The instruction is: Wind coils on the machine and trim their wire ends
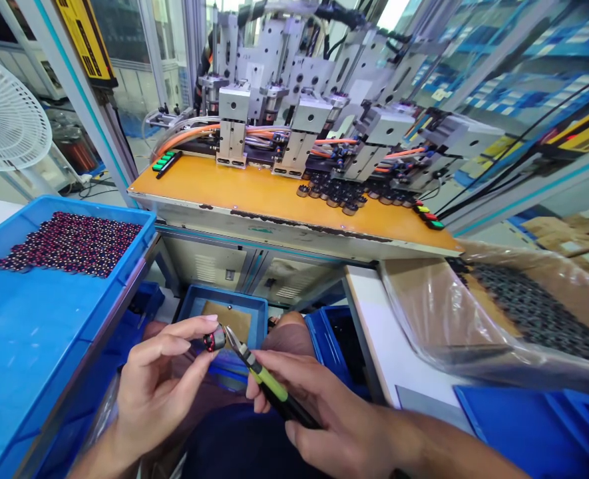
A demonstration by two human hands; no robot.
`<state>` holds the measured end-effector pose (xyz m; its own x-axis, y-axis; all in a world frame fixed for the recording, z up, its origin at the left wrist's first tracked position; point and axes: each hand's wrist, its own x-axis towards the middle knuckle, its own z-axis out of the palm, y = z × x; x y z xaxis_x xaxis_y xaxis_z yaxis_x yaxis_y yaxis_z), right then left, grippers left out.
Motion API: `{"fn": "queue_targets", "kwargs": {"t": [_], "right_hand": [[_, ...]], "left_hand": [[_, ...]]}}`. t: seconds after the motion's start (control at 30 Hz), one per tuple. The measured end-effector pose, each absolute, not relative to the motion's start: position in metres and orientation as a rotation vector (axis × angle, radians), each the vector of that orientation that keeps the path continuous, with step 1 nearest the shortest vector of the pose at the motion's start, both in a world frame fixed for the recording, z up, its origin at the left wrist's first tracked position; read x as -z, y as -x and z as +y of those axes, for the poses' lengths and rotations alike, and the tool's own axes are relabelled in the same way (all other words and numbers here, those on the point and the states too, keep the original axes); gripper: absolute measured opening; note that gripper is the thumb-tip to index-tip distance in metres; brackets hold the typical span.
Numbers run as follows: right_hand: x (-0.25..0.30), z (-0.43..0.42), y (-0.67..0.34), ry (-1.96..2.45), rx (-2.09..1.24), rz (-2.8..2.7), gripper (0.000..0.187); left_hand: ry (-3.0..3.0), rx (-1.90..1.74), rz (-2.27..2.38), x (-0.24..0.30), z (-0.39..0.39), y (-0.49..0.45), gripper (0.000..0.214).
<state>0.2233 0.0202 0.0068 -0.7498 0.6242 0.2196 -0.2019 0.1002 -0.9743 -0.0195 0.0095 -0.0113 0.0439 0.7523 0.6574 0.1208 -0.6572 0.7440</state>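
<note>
My left hand point(162, 382) pinches a small round coil part point(215, 338) with red winding between thumb and fingertips. My right hand point(319, 412) grips small cutters point(267, 382) with a green and black handle; their metal tips touch the coil part. Both hands hover over my lap, in front of a small blue bin point(224, 313) under the bench. A pile of similar red-wound parts point(72, 243) lies in a big blue tray point(34, 319) on my left.
An orange-topped machine table point(254, 196) stands ahead with pneumatic heads point(299, 113) and several dark parts point(344, 193) on it. On the right a plastic-lined cardboard box point(504, 313) holds dark parts. A white fan point(4, 116) stands far left.
</note>
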Motion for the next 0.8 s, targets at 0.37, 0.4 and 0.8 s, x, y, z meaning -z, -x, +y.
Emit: {"fn": "queue_targets", "kwargs": {"t": [0.37,0.4,0.8], "right_hand": [[-0.016,0.024,-0.217,0.518,-1.762,-1.807,0.062],[-0.016,0.024,-0.216,0.534,-1.77,-1.803,0.06],[-0.005,0.022,-0.218,0.564,-1.833,-1.751,0.083]], "left_hand": [[-1.788,-1.671,0.896,0.012,0.006,0.018,0.068],[-1.786,-1.671,0.903,0.012,0.006,0.018,0.067],[-1.755,-1.657,0.967,0.012,0.006,0.018,0.062]]}}
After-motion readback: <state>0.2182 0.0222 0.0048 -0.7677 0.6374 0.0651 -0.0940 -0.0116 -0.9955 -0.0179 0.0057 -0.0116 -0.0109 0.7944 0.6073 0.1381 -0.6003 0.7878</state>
